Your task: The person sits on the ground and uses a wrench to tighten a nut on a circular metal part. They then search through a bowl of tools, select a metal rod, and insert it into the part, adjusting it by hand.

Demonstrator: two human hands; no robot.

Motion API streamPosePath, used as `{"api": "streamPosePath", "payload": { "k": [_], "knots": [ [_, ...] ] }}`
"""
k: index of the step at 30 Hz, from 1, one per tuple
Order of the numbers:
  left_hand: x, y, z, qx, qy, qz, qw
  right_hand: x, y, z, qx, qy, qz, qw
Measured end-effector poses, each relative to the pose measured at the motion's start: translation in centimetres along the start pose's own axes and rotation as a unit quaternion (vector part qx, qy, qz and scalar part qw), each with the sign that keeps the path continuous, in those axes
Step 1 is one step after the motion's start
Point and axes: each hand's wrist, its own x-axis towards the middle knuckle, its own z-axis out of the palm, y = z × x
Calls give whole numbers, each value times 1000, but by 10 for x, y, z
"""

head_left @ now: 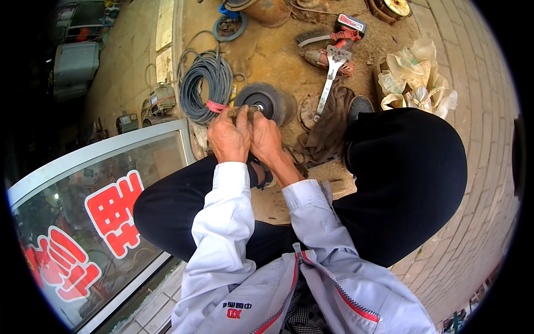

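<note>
My left hand [229, 138] and my right hand [266, 138] are close together in front of a dark round cylinder [285, 106] with a shiny metal centre, perhaps a motor. Both sets of fingers are closed, pinching at a small dirty part by that centre. The fingers hide most of this part, so its kind cannot be made out. Just beyond my left hand lies a coil of grey cable [194, 83], bound with a pink tie [216, 106].
To the right lie a red and black cordless power tool [344, 38], a long metal wrench-like tool [329, 83] and a brown cloth [332, 119]. A bag of plastic wrapping [411, 72] stands beyond my knee. At left is a framed glass door [158, 150]; a round tray [228, 34] holds small parts.
</note>
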Motion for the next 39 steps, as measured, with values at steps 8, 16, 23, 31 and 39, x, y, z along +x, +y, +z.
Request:
{"api": "streamPosePath", "payload": {
  "k": [8,16,23,31,39],
  "knots": [
    [1,12,-10,-82,-19,-40,996,-11,-11,-15,59,17,-4,998],
    [4,5,-14,-120,-71,-67,988,-7,5,-14,30,-50,67,996],
    [4,13,-18,-131,-75,-105,983,5,4,-14,65,-53,83,993],
    [5,7,-13,-102,-66,-59,991,-9,-19,-15,21,-15,14,1000],
    [5,10,-19,-116,-76,-105,985,1,4,-17,30,-31,49,998]
  ]
}}
